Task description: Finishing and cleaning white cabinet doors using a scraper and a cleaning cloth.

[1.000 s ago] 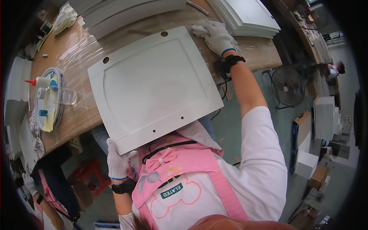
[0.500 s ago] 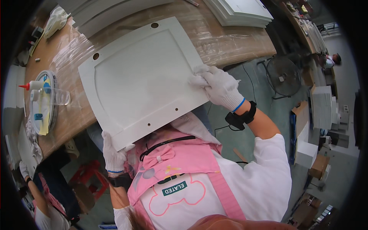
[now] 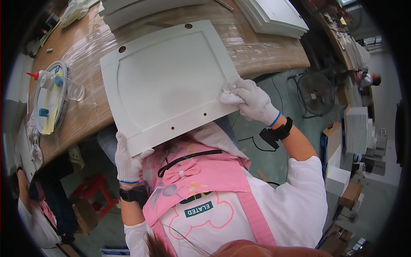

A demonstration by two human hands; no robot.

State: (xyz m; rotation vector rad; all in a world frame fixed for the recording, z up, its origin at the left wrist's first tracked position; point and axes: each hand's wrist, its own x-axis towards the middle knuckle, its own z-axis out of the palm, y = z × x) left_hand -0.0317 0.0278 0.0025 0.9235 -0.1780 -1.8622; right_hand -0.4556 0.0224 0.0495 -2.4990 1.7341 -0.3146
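A white cabinet door panel [image 3: 167, 85] with a recessed centre and small holes lies tilted across the edge of the wooden workbench [image 3: 265, 47], its near edge resting against my pink apron. My left hand [image 3: 126, 160], in a white glove, grips the panel's lower left corner from below. At the panel's right edge, my gloved right hand [image 3: 252, 100] presses a small white cloth [image 3: 229, 88] against the surface.
Stacks of white panels [image 3: 274, 15] lie at the back of the bench. A round tray with a red-tipped bottle [image 3: 49, 100] sits at the left. A floor fan [image 3: 317, 92], boxes, a red stool [image 3: 92, 190] and another person [image 3: 370, 79] are around.
My right hand came back from the far bench edge onto the panel's right edge with the cloth. The panel shifted slightly; my left hand kept its grip on the lower corner.
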